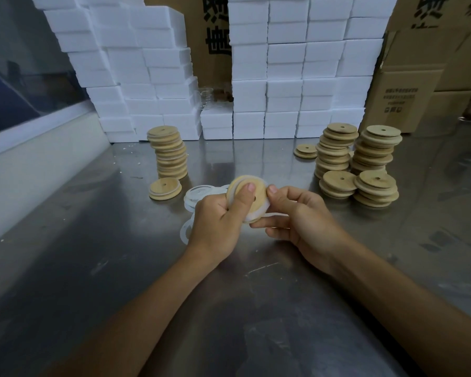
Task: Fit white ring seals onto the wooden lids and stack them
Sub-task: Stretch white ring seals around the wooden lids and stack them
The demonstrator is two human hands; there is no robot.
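Note:
A round wooden lid (258, 191) with a white ring seal (259, 215) around its lower edge is held tilted above the steel table (98, 240). My left hand (218, 219) grips it with the thumb on its face. My right hand (302, 216) pinches the lid's right edge and the seal from below. Loose white ring seals (195, 195) lie on the table behind my left hand. At the left stands a tall stack of lids (169, 153), and a single sealed lid (165, 188) lies in front of it. Several stacks of plain lids (365, 161) stand at the right.
White foam boxes (286, 77) are piled like a wall along the back of the table. Brown cardboard cartons (408, 85) stand at the back right. A single pair of lids (306, 151) lies near the right stacks. A white ledge (38, 159) borders the table's left side.

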